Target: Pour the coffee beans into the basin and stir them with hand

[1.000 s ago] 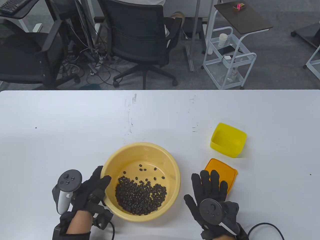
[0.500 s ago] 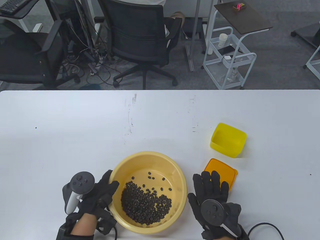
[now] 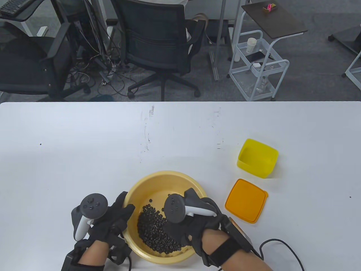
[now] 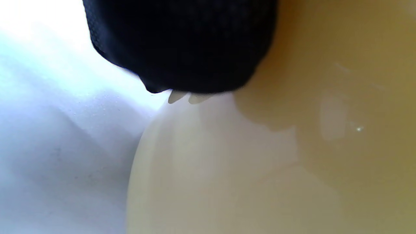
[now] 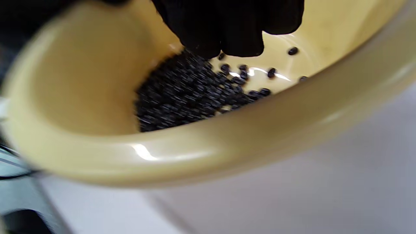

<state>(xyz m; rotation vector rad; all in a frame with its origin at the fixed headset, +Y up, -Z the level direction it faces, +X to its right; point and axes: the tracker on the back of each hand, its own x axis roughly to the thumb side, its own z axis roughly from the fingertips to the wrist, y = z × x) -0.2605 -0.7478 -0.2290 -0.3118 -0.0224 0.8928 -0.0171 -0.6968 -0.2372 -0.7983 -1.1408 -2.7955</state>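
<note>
Table view: left hand point(image 3: 112, 223) grips the basin point(image 3: 169, 176) rim; right hand point(image 3: 187, 223) dips into the beans point(image 3: 152, 225). Right wrist view: its grip is unclear, fingers point(image 5: 227, 29) best spread and sweep slowly.

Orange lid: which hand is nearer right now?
Right. The right hand is down in the basin, just left of the orange lid; the left hand grips the basin's far-left rim.

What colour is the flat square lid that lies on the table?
Orange. The lid shows best in the table view, near the yellow box.
</note>
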